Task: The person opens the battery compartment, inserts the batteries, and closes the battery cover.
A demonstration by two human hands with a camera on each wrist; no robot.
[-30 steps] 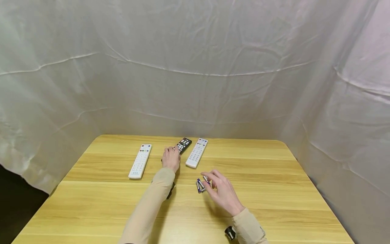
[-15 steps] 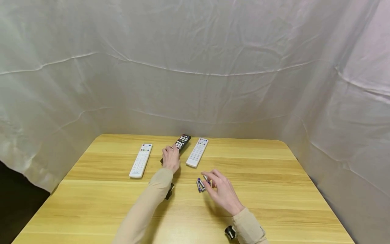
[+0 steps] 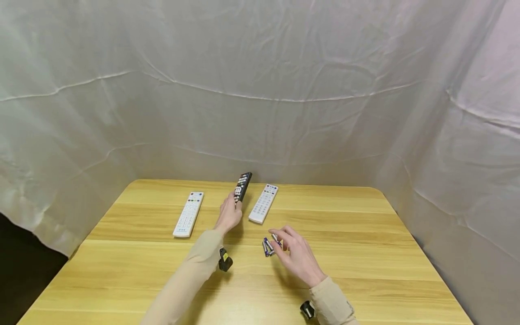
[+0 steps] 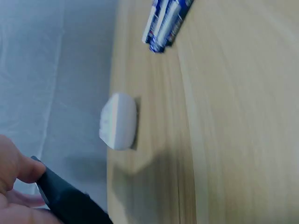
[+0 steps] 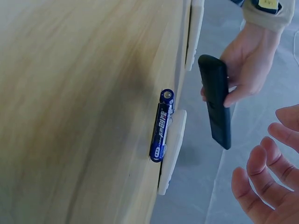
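My left hand (image 3: 229,215) grips a black remote control (image 3: 242,186) by its sides, thumb against one edge. In the right wrist view this black remote (image 5: 216,100) is raised off the table, its dark back showing. My right hand (image 3: 298,257), its fingers relaxed and slightly bent, hovers beside several blue and silver AAA batteries (image 3: 266,247) and holds nothing. The right wrist view shows its fingers (image 5: 268,186) apart from the nearest battery (image 5: 161,126). Part of the battery group is hidden behind the right fingers in the head view.
One white remote (image 3: 188,214) lies left of my left hand, another white remote (image 3: 263,204) to its right. All this is on a wooden table (image 3: 365,271) with grey cloth (image 3: 260,126) hanging behind and at the sides. Each wrist wears a small black camera (image 3: 225,260).
My left hand has picked the black remote up from the table, tilting its far end upward and turning it more upright. The right hand, batteries and white remotes have stayed put.
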